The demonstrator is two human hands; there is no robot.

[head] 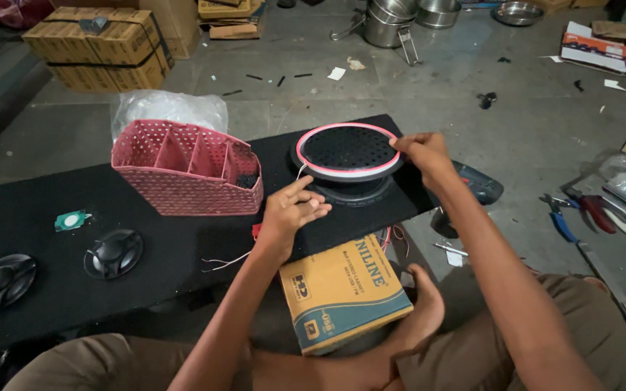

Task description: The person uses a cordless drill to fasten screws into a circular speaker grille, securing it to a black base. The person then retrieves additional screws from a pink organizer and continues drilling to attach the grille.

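Below a tan cardboard box [342, 289], right hand [423, 153] pinches the round grille [348, 150]; left hand [291, 213] rests half-curled, empty.

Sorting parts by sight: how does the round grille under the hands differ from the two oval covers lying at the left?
The round grille is perforated with a glowing pink rim; the oval covers are glossy, without lit rims. The grille is bigger and held tilted by the right hand, left hand beside it; the covers lie flat, untouched. All are black.
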